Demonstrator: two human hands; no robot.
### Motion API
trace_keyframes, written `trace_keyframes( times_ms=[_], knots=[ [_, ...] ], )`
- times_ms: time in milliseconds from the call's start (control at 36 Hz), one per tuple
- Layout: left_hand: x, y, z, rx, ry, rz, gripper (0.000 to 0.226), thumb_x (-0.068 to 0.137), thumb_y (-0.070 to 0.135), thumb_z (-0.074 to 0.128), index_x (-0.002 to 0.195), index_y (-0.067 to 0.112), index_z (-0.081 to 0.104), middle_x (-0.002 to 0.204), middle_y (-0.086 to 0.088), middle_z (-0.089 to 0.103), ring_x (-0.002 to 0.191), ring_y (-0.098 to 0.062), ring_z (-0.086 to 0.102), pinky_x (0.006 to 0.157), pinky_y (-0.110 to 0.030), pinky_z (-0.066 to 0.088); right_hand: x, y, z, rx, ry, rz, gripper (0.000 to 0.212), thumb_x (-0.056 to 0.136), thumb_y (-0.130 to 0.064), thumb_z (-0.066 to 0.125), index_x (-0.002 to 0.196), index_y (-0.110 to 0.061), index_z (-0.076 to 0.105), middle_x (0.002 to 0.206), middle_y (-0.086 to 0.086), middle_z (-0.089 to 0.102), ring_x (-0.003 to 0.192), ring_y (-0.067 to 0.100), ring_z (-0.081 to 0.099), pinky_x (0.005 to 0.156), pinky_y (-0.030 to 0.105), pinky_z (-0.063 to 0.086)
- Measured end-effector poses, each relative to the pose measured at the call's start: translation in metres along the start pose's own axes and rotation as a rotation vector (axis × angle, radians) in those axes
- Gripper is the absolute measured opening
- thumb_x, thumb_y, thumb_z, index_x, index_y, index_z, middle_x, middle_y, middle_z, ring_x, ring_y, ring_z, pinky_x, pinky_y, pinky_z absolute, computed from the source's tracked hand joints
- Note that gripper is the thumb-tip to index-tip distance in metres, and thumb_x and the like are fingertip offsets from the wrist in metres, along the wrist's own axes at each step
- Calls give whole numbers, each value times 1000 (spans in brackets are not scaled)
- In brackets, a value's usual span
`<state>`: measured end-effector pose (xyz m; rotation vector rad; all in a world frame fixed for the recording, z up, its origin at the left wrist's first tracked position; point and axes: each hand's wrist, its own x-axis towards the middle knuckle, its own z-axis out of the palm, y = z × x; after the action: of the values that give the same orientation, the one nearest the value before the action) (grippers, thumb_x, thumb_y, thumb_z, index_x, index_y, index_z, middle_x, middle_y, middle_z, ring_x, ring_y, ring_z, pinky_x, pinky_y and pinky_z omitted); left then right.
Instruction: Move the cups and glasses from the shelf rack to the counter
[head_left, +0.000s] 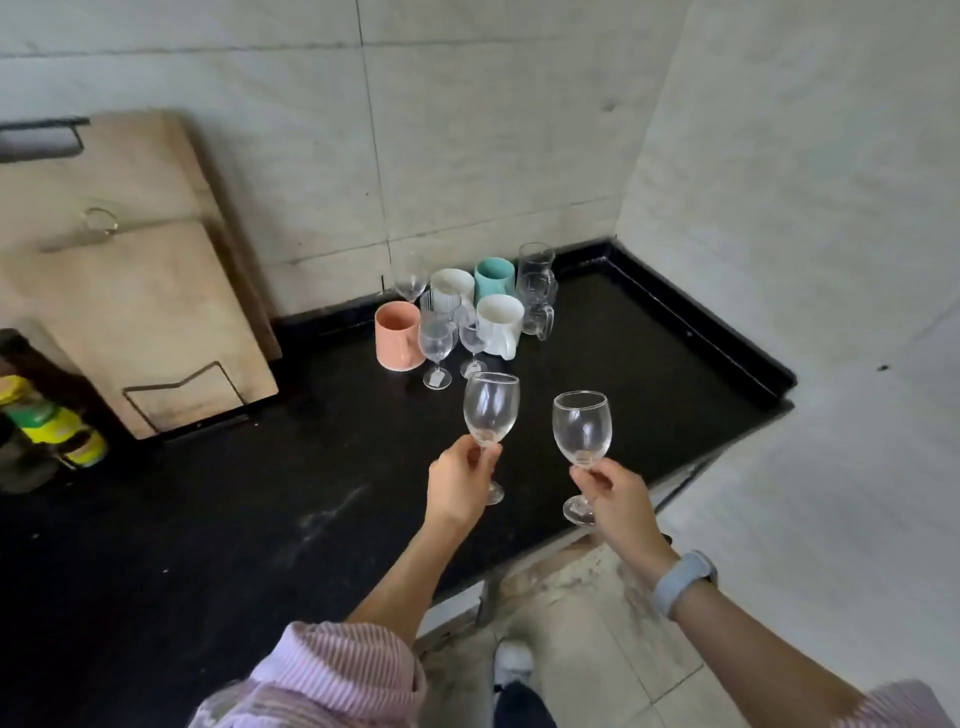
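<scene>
My left hand (460, 486) grips the stem of a clear wine glass (491, 408), held upright above the black counter (311, 467). My right hand (618, 499) holds a second wine glass (582, 428) by its stem, over the counter's front right edge. Against the back wall stands a cluster of cups and glasses: a pink cup (397, 335), two white cups (452, 286) (500, 322), a teal cup (493, 280), stacked glass mugs (537, 291) and several small stemmed glasses (436, 343). The shelf rack is out of view.
Two wooden cutting boards (130, 291) lean in a wire stand at the left. Bottles with yellow-green labels (47, 421) stand at the far left. Tiled walls close the corner; the floor (597, 623) lies below the counter's right end.
</scene>
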<state>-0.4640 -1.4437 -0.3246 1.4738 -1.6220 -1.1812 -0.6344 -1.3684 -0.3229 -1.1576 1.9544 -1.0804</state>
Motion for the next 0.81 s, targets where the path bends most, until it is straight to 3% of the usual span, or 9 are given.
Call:
trace_keyframes(
  times_ms=[83,306,361,472,528,639,722,806],
  knots=[
    [42,-2,25,57,3,1,29,86,28,58,59,21,53,56,7,54,55,-6,49,51,-14,36,52,12,0,-57,34,1,16,85,-19,62,86,-4,67,79,8,58,79,22,56,71,30,39],
    [152,-10,94,118,-38,-98,21,82,31,65,70,14,66,63,3,61,60,-6,53,54,-13,38,187,54,0,-74,43,40,14,82,-17,64,81,-5,70,74,7,61,68,17,58,61,13,39],
    [174,-13,109,130,-44,-109,22,82,31,65,69,13,65,64,0,62,59,-8,54,54,-14,39,212,65,1,-56,28,62,13,82,-18,65,80,-6,69,75,7,62,70,18,59,64,18,41],
    [212,-21,138,132,-17,-108,26,84,31,63,75,6,63,70,-10,66,67,-20,61,63,-34,48,255,81,4,-34,19,83,11,82,-16,65,82,-6,70,76,8,63,72,18,60,72,29,46],
    [227,-24,150,125,-2,-98,24,85,32,62,76,10,62,68,-3,65,67,-15,61,63,-31,48,274,87,7,-20,24,85,12,82,-16,65,82,-6,70,77,8,63,71,16,59,72,27,46],
    [253,-31,172,128,12,-54,17,85,35,60,78,19,61,66,9,62,65,-4,59,59,-20,46,303,98,13,42,61,76,10,82,-15,65,82,-7,70,77,7,63,69,9,57,64,9,43],
    [268,-36,182,122,34,-15,15,85,34,62,79,20,63,67,11,63,66,-3,60,59,-17,46,319,104,18,81,87,76,11,82,-15,65,78,-6,69,76,10,63,70,14,57,64,11,43],
    [278,-37,190,82,64,6,10,83,30,64,81,20,66,72,6,66,68,-6,61,61,-18,46,328,108,21,96,109,66,11,83,-16,63,73,-13,67,73,3,63,72,14,59,67,18,45]
  ],
)
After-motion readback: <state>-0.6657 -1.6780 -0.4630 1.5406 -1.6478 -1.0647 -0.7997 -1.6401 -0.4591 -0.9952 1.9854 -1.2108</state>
